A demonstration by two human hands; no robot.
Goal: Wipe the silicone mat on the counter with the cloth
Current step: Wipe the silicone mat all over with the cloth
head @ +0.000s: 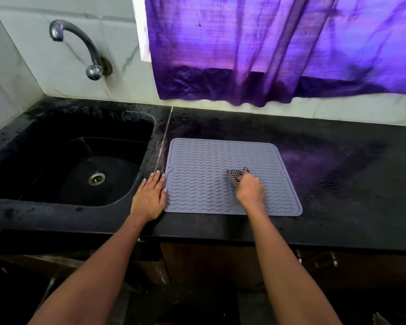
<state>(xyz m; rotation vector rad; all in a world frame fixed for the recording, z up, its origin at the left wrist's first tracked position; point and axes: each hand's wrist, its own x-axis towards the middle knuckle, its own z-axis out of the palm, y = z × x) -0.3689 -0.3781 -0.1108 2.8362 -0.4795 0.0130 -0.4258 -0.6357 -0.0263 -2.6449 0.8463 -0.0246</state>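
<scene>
A grey silicone mat (204, 170) with wavy ridges lies flat on the black counter (338, 184), just right of the sink. My right hand (250, 190) is over the mat's middle right and grips a small checked cloth (234, 176), which is pressed against the ridges; the hand looks slightly blurred. My left hand (150, 195) lies flat with fingers spread on the counter at the mat's left edge, its thumb touching that edge.
A black sink (45, 141) with a metal drain (96, 178) fills the left side, with a curved metal tap (80, 43) on the tiled wall above. A purple curtain (267, 50) hangs over the counter's back. Dark cabinet fronts lie below the counter edge.
</scene>
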